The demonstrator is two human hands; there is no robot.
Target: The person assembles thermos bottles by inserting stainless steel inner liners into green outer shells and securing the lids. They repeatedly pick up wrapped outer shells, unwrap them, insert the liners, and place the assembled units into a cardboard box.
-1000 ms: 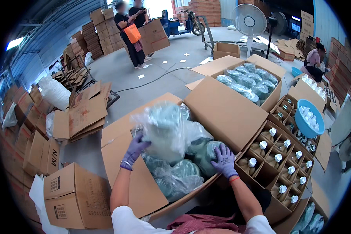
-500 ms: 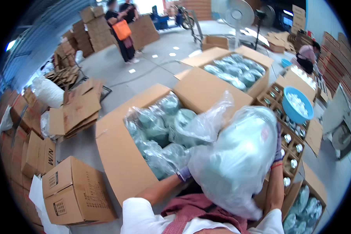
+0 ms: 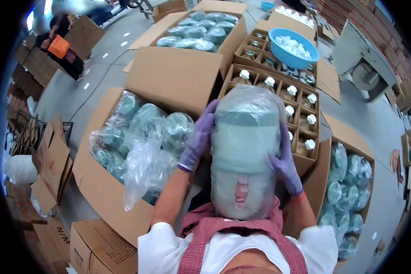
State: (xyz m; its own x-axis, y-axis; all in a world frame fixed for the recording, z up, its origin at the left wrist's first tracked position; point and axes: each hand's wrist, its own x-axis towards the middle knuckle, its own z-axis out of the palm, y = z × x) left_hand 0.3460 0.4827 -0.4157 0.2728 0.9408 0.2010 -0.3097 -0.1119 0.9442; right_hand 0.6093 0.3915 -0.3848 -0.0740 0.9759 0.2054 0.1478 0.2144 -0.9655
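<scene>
Between my two purple-gloved hands is a large, pale green jar in a clear plastic bag, with a small red-and-white mark low on its near side. My left hand presses against its left side, and my right hand holds its right side, thumb on the front. The jar is close to my apron. To the left, an open cardboard box holds several similar bagged jars. A loose, crumpled plastic bag lies over them.
Beyond my hands, a divided carton holds bottles with silvery caps. A blue basin of white pieces sits on another carton. Boxes of bagged glassware stand at far centre and right. A person stands far left.
The bagged jar has turned more upright and moved left in view, its bag now lying closer around it. Both hands now show at its sides. The view has swung to the right and downward.
</scene>
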